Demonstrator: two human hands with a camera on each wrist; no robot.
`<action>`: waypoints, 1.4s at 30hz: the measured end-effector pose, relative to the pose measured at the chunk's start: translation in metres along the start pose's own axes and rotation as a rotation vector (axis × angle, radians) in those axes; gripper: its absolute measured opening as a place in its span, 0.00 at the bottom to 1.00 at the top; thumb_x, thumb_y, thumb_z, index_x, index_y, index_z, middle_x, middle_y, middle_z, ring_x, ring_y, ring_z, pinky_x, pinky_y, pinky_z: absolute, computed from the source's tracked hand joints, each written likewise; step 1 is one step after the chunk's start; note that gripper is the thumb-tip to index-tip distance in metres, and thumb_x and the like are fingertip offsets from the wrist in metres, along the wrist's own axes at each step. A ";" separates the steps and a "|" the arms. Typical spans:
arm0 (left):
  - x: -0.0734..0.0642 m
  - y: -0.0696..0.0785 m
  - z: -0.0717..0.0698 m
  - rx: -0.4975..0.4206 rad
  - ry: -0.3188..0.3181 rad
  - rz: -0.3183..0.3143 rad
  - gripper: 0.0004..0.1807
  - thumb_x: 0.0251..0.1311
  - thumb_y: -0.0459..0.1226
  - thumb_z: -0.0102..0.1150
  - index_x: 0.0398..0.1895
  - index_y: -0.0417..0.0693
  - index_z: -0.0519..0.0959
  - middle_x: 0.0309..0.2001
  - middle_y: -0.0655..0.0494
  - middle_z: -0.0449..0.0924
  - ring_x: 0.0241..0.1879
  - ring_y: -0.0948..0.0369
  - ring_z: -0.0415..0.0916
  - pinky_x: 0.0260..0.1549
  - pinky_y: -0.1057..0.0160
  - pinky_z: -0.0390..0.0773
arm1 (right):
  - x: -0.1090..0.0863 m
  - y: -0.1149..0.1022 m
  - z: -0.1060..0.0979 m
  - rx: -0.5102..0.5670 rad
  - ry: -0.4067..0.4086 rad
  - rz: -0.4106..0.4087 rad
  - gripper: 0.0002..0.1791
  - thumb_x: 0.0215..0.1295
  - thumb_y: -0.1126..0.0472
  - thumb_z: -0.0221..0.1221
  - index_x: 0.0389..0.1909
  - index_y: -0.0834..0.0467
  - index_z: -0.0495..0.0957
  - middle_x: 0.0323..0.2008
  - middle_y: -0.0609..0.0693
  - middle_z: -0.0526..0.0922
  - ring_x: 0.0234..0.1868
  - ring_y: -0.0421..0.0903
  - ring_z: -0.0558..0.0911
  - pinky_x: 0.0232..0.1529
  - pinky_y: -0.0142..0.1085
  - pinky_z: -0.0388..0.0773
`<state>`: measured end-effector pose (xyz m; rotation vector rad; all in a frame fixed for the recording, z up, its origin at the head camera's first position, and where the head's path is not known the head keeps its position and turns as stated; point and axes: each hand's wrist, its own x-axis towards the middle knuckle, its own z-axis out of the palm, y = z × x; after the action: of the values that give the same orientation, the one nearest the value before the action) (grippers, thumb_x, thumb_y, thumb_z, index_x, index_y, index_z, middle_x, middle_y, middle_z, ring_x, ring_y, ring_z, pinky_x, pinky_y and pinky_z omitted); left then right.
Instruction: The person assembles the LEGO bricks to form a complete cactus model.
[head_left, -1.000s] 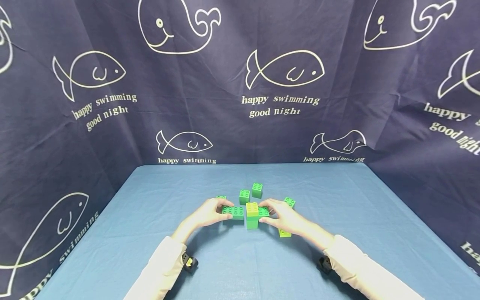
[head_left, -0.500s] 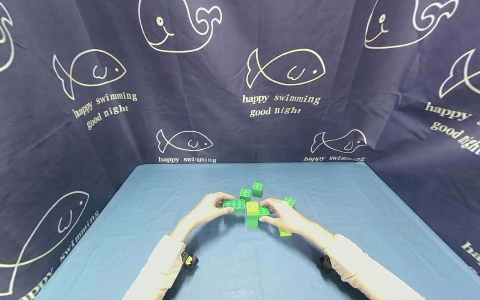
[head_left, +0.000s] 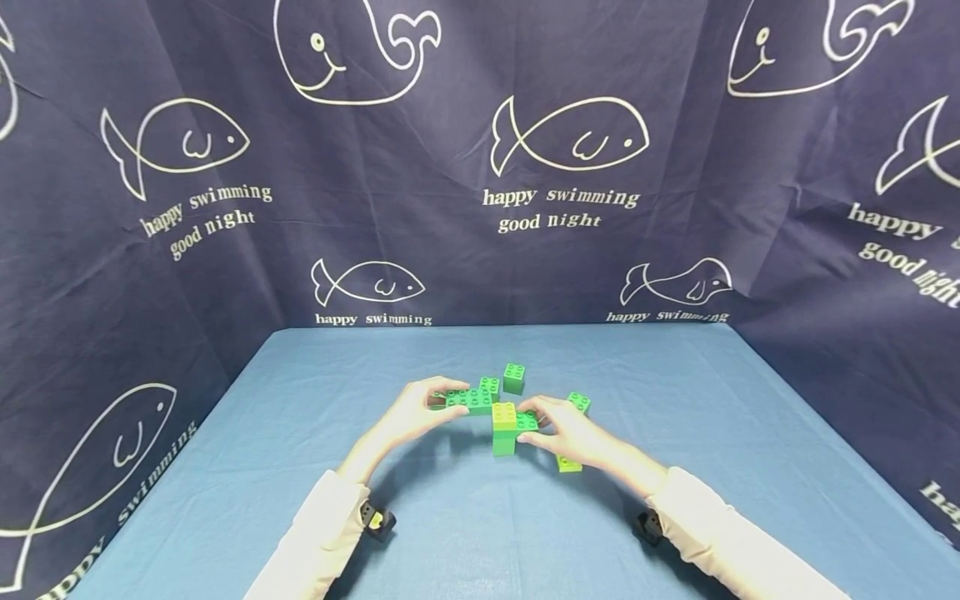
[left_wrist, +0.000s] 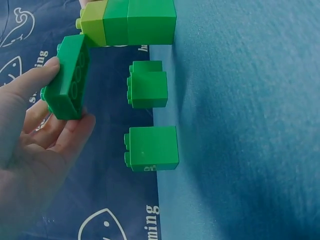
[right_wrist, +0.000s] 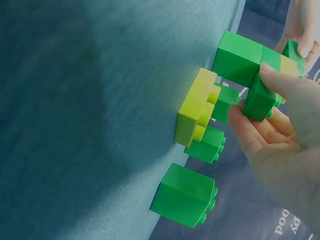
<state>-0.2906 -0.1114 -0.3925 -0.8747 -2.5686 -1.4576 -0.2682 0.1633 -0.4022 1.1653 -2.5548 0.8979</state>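
Observation:
A small stack of building bricks stands upright on the table, with a large green brick low down and a yellow brick on top. My left hand pinches a long green brick between thumb and fingers, raised off the table just left of the stack's top. In the left wrist view its hollow underside shows partly. On the other side, my right hand pinches a green brick that juts from the stack's right side below the yellow one. The stack's far side is hidden.
Loose green bricks lie behind the stack and to the right of it, a green brick among them. A yellow-green brick lies partly under my right wrist. A dark printed curtain encloses the blue table.
My left hand has lifted the long green brick and carried it slightly away from me, up beside the stack's top. The right hand and the stack have stayed in place.

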 end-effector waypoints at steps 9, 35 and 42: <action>0.002 0.001 0.000 -0.001 0.014 0.022 0.20 0.55 0.41 0.66 0.51 0.46 0.79 0.51 0.53 0.80 0.47 0.59 0.77 0.48 0.64 0.79 | 0.000 0.001 0.001 0.000 -0.002 0.014 0.18 0.58 0.61 0.64 0.47 0.64 0.75 0.44 0.57 0.81 0.38 0.47 0.81 0.40 0.40 0.81; 0.009 0.014 0.013 0.005 -0.029 0.061 0.21 0.55 0.37 0.65 0.52 0.41 0.78 0.51 0.48 0.80 0.47 0.54 0.76 0.49 0.58 0.78 | 0.002 0.000 -0.002 0.016 -0.027 0.010 0.18 0.59 0.62 0.62 0.49 0.64 0.75 0.45 0.56 0.81 0.38 0.47 0.80 0.41 0.41 0.81; 0.009 0.012 0.014 -0.009 -0.040 0.057 0.20 0.54 0.41 0.66 0.51 0.47 0.79 0.50 0.54 0.80 0.46 0.59 0.76 0.47 0.64 0.79 | 0.001 0.000 -0.001 0.017 -0.040 0.016 0.18 0.59 0.62 0.62 0.49 0.64 0.74 0.45 0.57 0.81 0.39 0.47 0.81 0.42 0.41 0.81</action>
<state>-0.2890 -0.0918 -0.3884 -0.9799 -2.5443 -1.4515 -0.2695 0.1635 -0.4010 1.1808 -2.5967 0.9108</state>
